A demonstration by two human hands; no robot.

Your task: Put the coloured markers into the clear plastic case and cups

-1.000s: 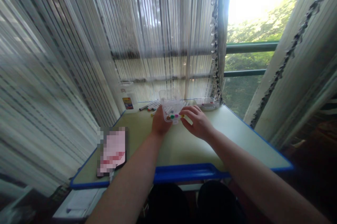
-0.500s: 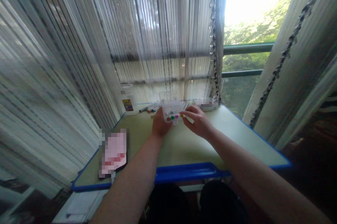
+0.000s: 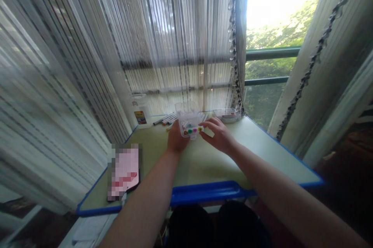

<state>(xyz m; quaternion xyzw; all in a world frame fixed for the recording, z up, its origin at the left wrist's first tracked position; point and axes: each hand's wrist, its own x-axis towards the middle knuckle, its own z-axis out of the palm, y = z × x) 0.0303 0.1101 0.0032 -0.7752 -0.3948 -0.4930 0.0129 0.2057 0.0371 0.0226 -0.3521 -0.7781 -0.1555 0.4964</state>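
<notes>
A clear plastic case [image 3: 189, 119] stands tilted on the pale green desk [image 3: 204, 158], with several coloured marker ends showing at its lower rim. My left hand [image 3: 175, 139] grips the case from the left side. My right hand [image 3: 218, 134] is closed in a pinch on a yellow-tipped marker [image 3: 199, 129] at the case's lower right edge. More white markers [image 3: 167, 117] lie loose on the desk behind the case.
A white bottle [image 3: 140, 111] stands at the back left by the curtain. A second clear box [image 3: 226, 114] sits at the back right. A flat dark object with a blurred-out face [image 3: 124, 172] lies near the desk's front left. A blue rim [image 3: 204, 191] edges the desk.
Both hands stay on the case and the marker. The view has shifted slightly; my right fingers sit a little closer to the case's edge.
</notes>
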